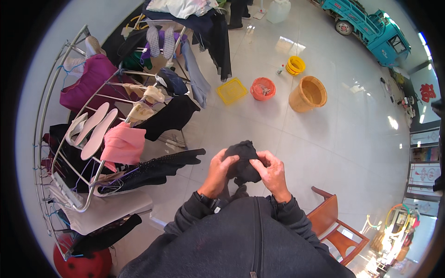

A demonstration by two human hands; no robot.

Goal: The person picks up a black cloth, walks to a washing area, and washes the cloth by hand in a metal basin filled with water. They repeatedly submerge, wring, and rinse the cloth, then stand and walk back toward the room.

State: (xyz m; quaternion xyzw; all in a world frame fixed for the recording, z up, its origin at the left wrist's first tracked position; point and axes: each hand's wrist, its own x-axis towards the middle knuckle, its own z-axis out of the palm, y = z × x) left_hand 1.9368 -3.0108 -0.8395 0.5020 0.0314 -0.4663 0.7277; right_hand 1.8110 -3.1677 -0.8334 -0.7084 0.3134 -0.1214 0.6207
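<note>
A bunched piece of black cloth (243,163) is held up in front of my chest, its exact kind hard to tell. My left hand (219,170) grips its left side, with the thumb lying on top. On the right side my right hand (271,172) pinches the cloth between thumb and fingers. The fingertips behind the fabric are hidden. To the left stands a metal drying rack (100,166) hung with clothes, among them a pink towel (123,144), a pair of insoles (99,135) and a black garment with shiny dots (149,170).
A wooden chair (325,215) stands close on my right. Ahead on the tiled floor are a yellow basket lid (232,91), a red bucket (263,89), a yellow bucket (295,66) and a large tan bucket (308,94). Farther off are a teal cargo vehicle (372,31) and a person's legs (238,14).
</note>
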